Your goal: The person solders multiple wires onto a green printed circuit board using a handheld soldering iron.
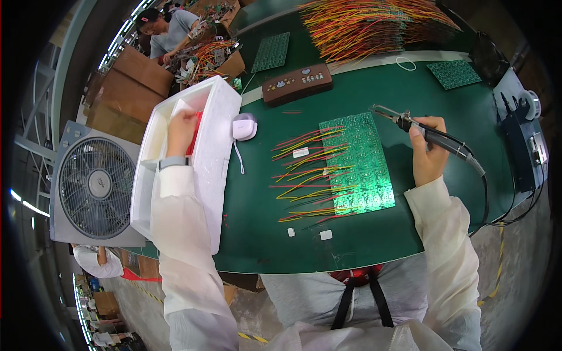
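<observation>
My left hand [182, 130] reaches into a white foam box [206, 193], over a compartment with red wires [196, 133]. Its fingers are curled, and their tips are hidden, so what they pinch does not show. In my right hand [429, 151] is a soldering iron [440, 138], its tip pointing left above the table. Just below and left of that tip lies a green circuit board panel [366, 161]. Rows of red, yellow and dark wires [304, 169] run across its left half and stick out past its left edge.
Beside the box are a white earbud case [244, 126] and a fan [98, 184]. Behind lie a brown case [297, 83], more boards [272, 51] and a big wire heap [374, 26]. A blue soldering station [523, 146] stands right. Another person [170, 32] works at far left.
</observation>
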The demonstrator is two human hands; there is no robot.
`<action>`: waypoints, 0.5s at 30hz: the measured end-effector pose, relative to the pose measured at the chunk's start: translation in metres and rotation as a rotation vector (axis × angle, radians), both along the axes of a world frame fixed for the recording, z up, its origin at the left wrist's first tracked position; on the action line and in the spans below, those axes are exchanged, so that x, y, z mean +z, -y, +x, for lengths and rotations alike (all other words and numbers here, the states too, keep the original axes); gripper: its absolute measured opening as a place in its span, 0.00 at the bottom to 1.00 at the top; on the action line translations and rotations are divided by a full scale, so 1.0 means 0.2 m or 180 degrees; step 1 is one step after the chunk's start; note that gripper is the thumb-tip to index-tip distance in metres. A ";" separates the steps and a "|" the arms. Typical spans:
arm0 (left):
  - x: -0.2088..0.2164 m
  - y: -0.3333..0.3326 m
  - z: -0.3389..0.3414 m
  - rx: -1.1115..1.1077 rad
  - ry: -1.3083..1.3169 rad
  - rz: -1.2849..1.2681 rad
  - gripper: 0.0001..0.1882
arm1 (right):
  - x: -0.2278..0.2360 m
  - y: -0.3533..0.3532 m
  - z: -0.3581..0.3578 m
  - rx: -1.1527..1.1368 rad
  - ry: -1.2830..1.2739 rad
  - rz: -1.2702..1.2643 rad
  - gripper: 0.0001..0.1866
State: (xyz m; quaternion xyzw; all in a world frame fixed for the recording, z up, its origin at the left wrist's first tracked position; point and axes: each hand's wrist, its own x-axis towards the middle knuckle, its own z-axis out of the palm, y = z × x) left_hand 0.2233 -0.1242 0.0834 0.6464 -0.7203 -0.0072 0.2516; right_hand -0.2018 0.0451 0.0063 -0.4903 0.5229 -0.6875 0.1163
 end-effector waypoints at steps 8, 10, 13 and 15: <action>-0.11 0.05 -0.03 -0.0167 -0.0317 0.0780 0.12 | 0.01 0.00 -0.03 -0.0059 -0.0020 -0.0003 0.08; -0.10 0.03 -0.05 0.0013 -0.0206 0.0770 0.13 | 0.01 0.00 -0.02 -0.0018 0.0007 0.0096 0.08; -0.09 0.02 -0.06 0.0062 -0.0143 0.0644 0.11 | 0.01 0.00 -0.02 -0.0054 -0.0073 0.0074 0.08; -0.09 0.03 -0.06 0.0042 -0.0063 0.0566 0.10 | 0.01 0.00 -0.02 -0.0023 -0.0028 0.0074 0.08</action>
